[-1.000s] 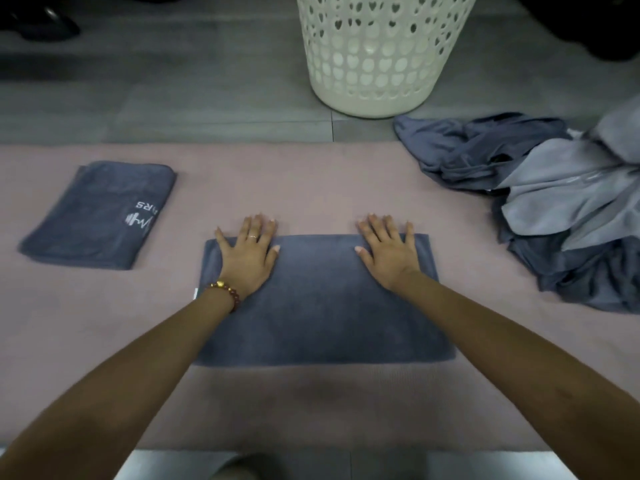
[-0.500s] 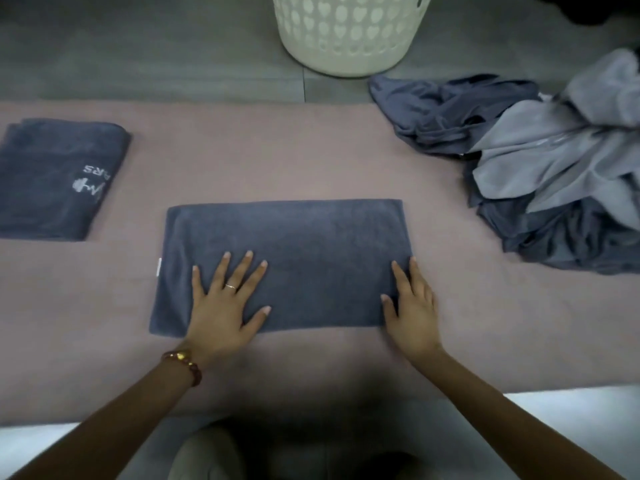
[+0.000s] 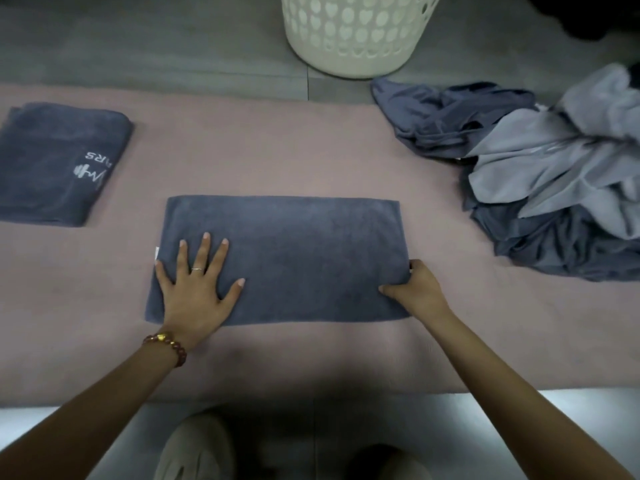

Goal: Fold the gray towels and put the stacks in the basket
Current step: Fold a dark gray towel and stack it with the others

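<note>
Hands work apart, one at each end of the gray towel (image 3: pixel 304 258). The left hand (image 3: pixel 197 289) lies flat on its left part, fingers straight and spread, pressing the cloth onto the pink mat (image 3: pixel 277 150). The right hand (image 3: pixel 415 285) pinches the towel's right edge close to the near corner, thumb on top and fingers curled round the hem.

The gray towel sits in the middle of the mat, directly in front of the person, smoothed into a neat long rectangle. Its long axis runs left to right across the view, roughly parallel to the mat's near edge, so its short ends point left and right. A small white tag (image 3: pixel 157 252) shows at the left end.

As for progress, the job looks to be in its early part. One folded towel (image 3: pixel 59 164), with a white logo on top, lies on the mat well to the left and is not yet in the basket (image 3: pixel 356 39), which stands on the floor beyond the mat's far edge; its inside cannot be seen. A heap of loose towels (image 3: pixel 540 174), dark and lighter gray, waits crumpled at the right. Judging by the grip, the current towel needs its right end carried over toward the left, then stacking and loading remain.
</note>
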